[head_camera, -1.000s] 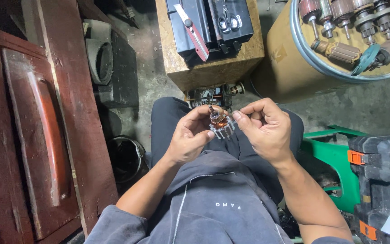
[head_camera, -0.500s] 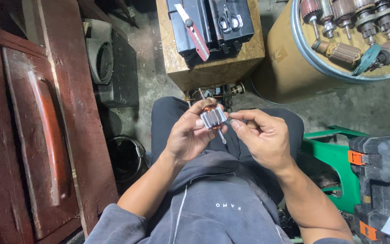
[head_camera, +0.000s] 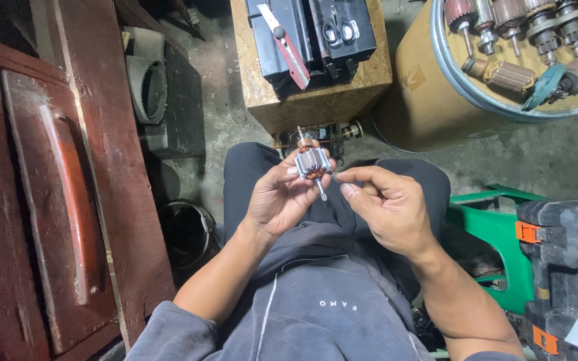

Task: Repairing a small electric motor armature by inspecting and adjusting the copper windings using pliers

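Head view: motor armature (head_camera: 313, 163) between left hand (head_camera: 277, 200) and right hand (head_camera: 386, 207).

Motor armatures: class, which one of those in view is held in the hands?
The small armature above the lap, gripped by the left hand; the right hand touches it. The other armatures lie on the drum.

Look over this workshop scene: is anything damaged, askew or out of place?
Nothing clearly stands out. The left hand holds a small motor armature intact, the right hand beside it. The red-handled blade lies slantwise across the black case, but merely set down.
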